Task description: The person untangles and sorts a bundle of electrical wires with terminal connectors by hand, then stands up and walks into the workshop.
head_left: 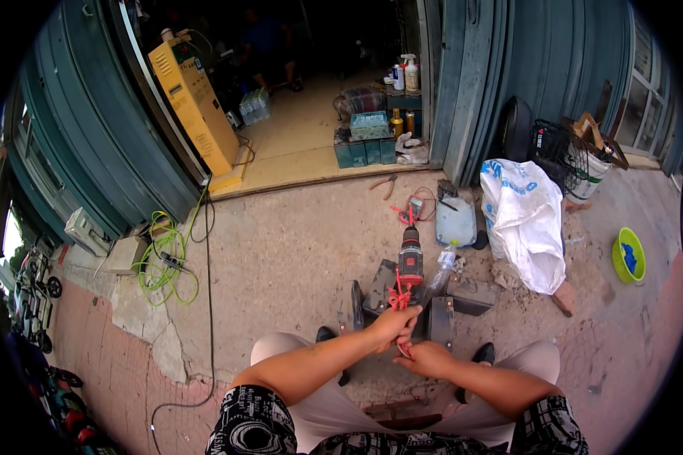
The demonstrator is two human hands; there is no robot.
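Observation:
My left hand (396, 327) is closed, its fingers curled just below a bunch of red wire (398, 297); what it grips is hidden. My right hand (425, 359) meets it from below, closed on a thin red thing (405, 349), too small to name. Beyond them a red and black cordless drill (410, 262) points away from me. Dark boxy blocks lie around it: one at the left (379, 287), one beside my hands (441, 322), another at the right (472, 296). A clear plastic bottle (442, 269) leans beside the drill.
A multimeter (416, 206) with red leads and pliers (383, 184) lie farther off. Right of these are a pale plastic jug (456, 221), a white sack (522, 220) and a green basin (628, 256). Green cable (163, 258) coils at left. A yellow cabinet (196, 114) stands in the doorway.

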